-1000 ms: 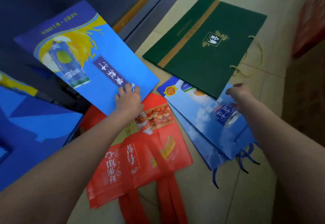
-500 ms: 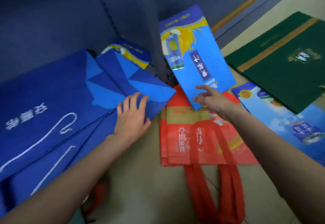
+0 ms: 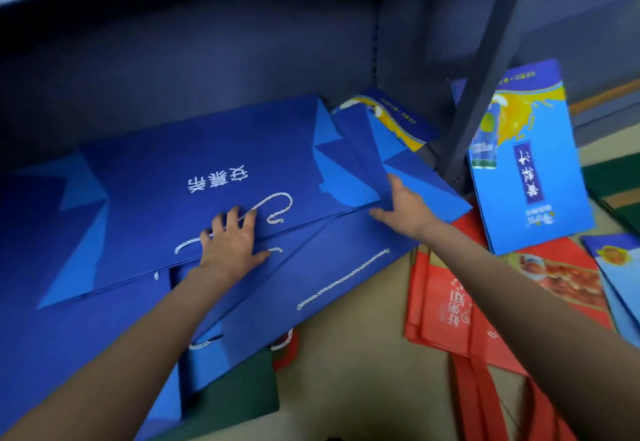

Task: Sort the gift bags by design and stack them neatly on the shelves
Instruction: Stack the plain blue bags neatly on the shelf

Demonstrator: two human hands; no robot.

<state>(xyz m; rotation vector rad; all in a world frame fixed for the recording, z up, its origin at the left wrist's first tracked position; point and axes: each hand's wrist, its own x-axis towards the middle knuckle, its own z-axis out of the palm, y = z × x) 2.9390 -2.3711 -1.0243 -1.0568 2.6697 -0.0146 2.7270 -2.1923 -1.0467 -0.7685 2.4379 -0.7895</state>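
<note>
Both bare forearms reach forward. The left hand (image 3: pixel 230 244) lies palm down, fingers spread and straight, pressing flat. The right hand (image 3: pixel 403 210) is farther forward and to its right, thumb and fingers pinching a thin edge.

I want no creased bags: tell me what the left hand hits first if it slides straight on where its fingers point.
Probably the white rope handle lying on the top dark blue bag, just beyond the left hand; depth is unclear.

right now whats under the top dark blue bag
More dark blue bags of the same design, fanned out beneath the top bag. A green bag pokes out under the pile's near edge. How many bags are stacked, and the shelf under them, is covered.
</note>
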